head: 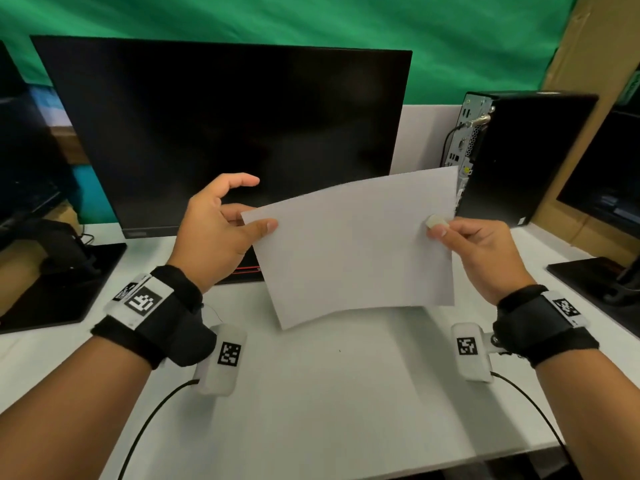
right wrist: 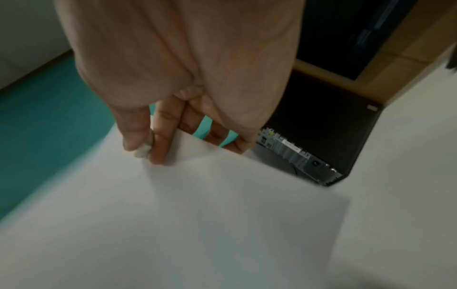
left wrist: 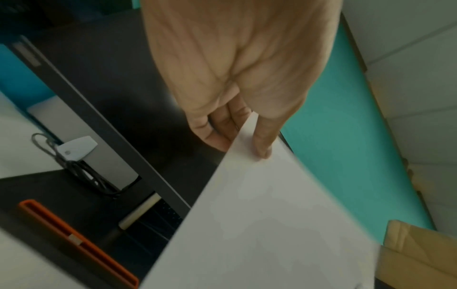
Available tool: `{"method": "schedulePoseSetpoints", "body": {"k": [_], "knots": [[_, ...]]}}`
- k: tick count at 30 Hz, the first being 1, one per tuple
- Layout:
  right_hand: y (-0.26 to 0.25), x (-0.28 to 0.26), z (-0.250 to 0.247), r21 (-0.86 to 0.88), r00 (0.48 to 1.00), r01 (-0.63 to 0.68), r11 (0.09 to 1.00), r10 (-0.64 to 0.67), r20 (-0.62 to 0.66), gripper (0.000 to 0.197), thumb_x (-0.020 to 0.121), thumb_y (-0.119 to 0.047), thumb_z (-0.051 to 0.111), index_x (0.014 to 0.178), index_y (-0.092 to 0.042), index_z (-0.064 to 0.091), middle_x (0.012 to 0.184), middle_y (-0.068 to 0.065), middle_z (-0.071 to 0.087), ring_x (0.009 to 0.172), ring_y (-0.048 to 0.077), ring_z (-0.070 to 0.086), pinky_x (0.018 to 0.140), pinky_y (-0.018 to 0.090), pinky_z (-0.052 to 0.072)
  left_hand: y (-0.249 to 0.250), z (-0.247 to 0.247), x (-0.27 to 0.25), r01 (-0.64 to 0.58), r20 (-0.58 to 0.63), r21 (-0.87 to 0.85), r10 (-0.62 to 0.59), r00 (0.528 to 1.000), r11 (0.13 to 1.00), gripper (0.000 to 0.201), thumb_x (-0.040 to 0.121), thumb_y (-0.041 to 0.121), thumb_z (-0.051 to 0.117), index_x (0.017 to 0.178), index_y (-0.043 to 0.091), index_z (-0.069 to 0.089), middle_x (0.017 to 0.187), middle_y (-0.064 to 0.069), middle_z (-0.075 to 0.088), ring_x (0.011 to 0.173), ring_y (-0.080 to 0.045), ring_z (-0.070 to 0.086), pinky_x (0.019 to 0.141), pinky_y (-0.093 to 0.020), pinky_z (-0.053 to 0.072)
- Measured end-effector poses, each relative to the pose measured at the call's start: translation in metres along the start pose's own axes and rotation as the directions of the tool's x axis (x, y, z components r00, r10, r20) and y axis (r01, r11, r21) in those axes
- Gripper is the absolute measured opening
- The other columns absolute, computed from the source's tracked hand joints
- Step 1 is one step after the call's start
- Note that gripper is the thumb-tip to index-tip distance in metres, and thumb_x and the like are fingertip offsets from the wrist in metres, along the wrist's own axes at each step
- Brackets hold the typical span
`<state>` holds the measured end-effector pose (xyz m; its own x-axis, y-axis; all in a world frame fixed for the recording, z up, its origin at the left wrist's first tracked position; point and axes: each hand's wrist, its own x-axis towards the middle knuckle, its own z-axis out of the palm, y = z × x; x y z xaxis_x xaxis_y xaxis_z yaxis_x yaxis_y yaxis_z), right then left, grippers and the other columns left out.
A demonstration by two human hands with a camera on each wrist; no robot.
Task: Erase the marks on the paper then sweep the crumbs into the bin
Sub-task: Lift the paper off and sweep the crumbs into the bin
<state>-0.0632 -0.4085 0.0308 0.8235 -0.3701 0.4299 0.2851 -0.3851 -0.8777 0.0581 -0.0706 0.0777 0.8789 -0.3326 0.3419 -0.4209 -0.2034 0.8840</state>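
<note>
A wide bare stretch of white table (head: 329,410) lies open across the lower middle; the big black flat monitor (head: 225,133) walls off the upper centre, the black computer tower (head: 526,157) the upper right.

A white table (head: 311,393) holds a big black screen (head: 225,133) on its stand and a black computer box (head: 519,157). More stands, maybe for other screens, sit at both sides.
</note>
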Motion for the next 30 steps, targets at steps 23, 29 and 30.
{"method": "schedulePoseSetpoints", "body": {"k": [23,29,30], "knots": [[-0.042,0.026,0.152,-0.5,0.959,0.283,0.819,-0.227,0.17,0.041,0.1,-0.037,0.06,0.071,-0.008,0.069,0.081,0.005,0.068,0.084,0.023,0.06,0.085,0.041,0.05,-0.082,-0.1,-0.016,0.249,-0.393,0.046,-0.212,0.895,0.967,0.033,0.093,0.01,0.066,0.117,0.031,0.062,0.106,0.002,0.07,0.09,-0.015,0.071,0.074,-0.041,0.062],[-0.044,-0.004,0.303,-0.485,0.705,0.218,0.847,0.207,0.678,0.041,0.106,-0.037,0.048,0.088,-0.005,0.067,0.092,0.01,0.064,0.089,0.028,0.057,0.071,0.029,0.031,-0.162,-0.178,-0.069,0.631,-0.539,0.092,-0.494,0.682,0.77,0.025,0.08,0.012,0.06,0.087,0.034,0.069,0.091,-0.002,0.069,0.088,-0.031,0.067,0.081,-0.055,0.059],[-0.042,-0.009,0.328,-0.492,0.601,0.215,0.843,0.283,0.747,0.042,0.107,-0.035,0.046,0.094,-0.002,0.068,0.1,0.013,0.067,0.091,0.028,0.058,0.073,0.026,0.032,-0.169,-0.19,-0.079,0.672,-0.555,0.062,-0.534,0.638,0.738,0.023,0.081,0.008,0.059,0.085,0.029,0.068,0.09,-0.005,0.069,0.088,-0.032,0.066,0.08,-0.054,0.059]]}}
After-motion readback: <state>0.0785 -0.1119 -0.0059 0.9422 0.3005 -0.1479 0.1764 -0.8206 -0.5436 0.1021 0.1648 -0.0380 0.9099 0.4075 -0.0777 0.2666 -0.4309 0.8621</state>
